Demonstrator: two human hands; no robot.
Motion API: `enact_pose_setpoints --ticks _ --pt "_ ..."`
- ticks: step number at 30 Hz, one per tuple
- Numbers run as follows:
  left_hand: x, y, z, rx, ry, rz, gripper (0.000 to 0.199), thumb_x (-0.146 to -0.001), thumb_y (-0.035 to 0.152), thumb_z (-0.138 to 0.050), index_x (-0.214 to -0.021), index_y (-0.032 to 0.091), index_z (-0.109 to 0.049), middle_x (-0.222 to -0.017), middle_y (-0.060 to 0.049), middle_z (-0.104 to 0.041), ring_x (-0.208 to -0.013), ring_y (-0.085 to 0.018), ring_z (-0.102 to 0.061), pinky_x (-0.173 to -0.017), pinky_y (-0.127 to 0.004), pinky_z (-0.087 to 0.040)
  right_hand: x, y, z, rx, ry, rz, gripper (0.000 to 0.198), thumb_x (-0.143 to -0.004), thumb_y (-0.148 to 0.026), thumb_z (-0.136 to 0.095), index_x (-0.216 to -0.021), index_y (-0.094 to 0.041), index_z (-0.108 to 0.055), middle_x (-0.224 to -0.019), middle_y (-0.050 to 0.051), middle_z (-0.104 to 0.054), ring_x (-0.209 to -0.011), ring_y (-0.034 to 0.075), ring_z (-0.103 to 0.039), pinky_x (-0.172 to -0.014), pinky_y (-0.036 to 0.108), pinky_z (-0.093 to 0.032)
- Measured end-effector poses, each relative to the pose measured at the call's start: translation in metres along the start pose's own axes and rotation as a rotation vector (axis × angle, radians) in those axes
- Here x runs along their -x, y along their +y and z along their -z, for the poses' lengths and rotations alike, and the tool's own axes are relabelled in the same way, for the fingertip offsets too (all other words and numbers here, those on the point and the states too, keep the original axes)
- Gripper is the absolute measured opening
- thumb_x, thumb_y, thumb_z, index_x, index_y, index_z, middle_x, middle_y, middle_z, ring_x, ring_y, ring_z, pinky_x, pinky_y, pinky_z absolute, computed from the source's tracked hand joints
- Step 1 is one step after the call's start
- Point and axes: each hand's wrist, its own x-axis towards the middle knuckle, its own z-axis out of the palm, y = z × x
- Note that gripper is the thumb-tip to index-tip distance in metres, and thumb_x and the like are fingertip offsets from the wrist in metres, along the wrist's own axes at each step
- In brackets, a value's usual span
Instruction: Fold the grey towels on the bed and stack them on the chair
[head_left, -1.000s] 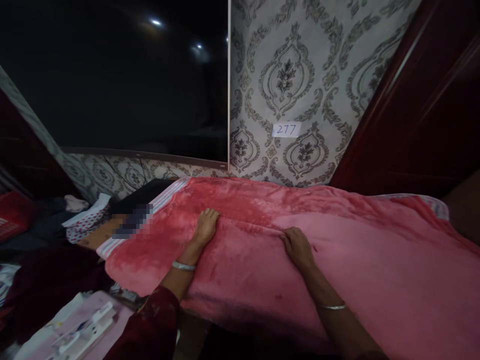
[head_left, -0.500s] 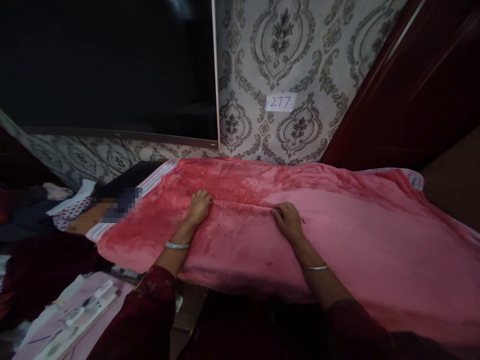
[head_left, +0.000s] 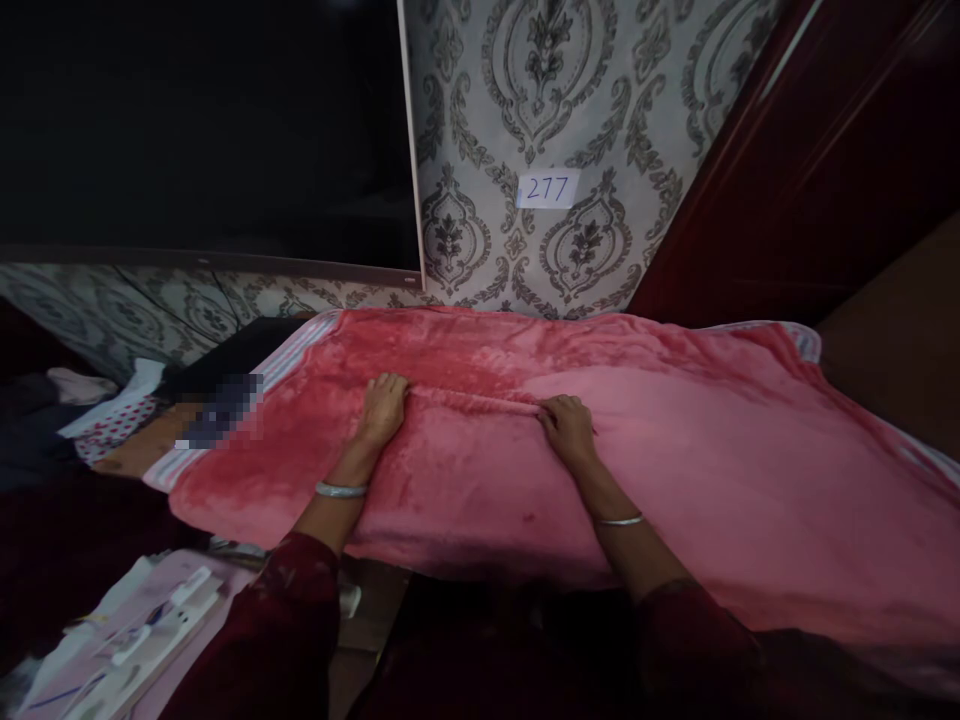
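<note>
A pink and red plush blanket (head_left: pixel 465 460) with a pale striped border lies spread over a surface in front of me. My left hand (head_left: pixel 384 405), a bangle on its wrist, is closed on the blanket left of centre. To its right, my right hand (head_left: pixel 568 428) pinches the same cloth with curled fingers; this wrist also has a bangle. Between the two hands a thin raised ridge of fabric runs nearly straight across. The fingertips of both hands are partly hidden in the pile.
A large dark television screen (head_left: pixel 202 130) hangs at upper left. Patterned wallpaper carries a paper label (head_left: pixel 548 188) reading 277. Dark red wooden furniture (head_left: pixel 765 170) stands at right. Cloths (head_left: pixel 120 410) lie at left, and a white power strip (head_left: pixel 150 640) sits at lower left.
The whole view has shifted slightly, so everything appears a little further left and higher. Both hands keep their grip on the blanket, with the ridge still between them.
</note>
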Motion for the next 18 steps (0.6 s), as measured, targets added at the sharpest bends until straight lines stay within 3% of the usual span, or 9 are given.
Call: enact_pose_setpoints --ticks 7,12,18 --pt "-0.001 -0.002 -0.004 -0.045 -0.074 -0.012 0.027 -0.095 0.020 -0.046 -0.103 0.019 -0.071 -0.106 -0.016 -0.064 -0.109 -0.034 -0.054 -0.088 -0.047 -0.041 -0.002 -0.004 0.000 0.037 0.055 -0.027 0.018 -0.095 -0.019 -0.051 -0.094 -0.019 -0.069 -0.098 0.012 -0.066 -0.096 0.028 -0.051 -0.081 0.038 -0.038" --pt "-0.001 0.000 -0.005 -0.012 -0.026 0.023 0.030 -0.096 0.017 -0.041 -0.104 0.016 -0.070 -0.111 -0.017 -0.065 -0.110 -0.033 -0.055 -0.091 -0.046 -0.042 -0.001 -0.003 0.002 0.018 0.007 -0.033 0.025 -0.090 -0.017 -0.053 -0.108 -0.018 -0.070 -0.108 0.014 -0.066 -0.102 0.030 -0.050 -0.082 0.039 -0.038" --pt "0.003 0.007 -0.008 -0.072 -0.024 0.030 0.035 -0.102 0.022 -0.034 -0.110 0.016 -0.068 -0.110 -0.013 -0.069 -0.109 -0.028 -0.057 -0.095 -0.042 -0.042 0.002 0.010 0.000 0.032 0.003 -0.018 0.026 -0.090 -0.022 -0.048 -0.095 -0.016 -0.072 -0.097 0.015 -0.068 -0.094 0.030 -0.052 -0.082 0.041 -0.038"
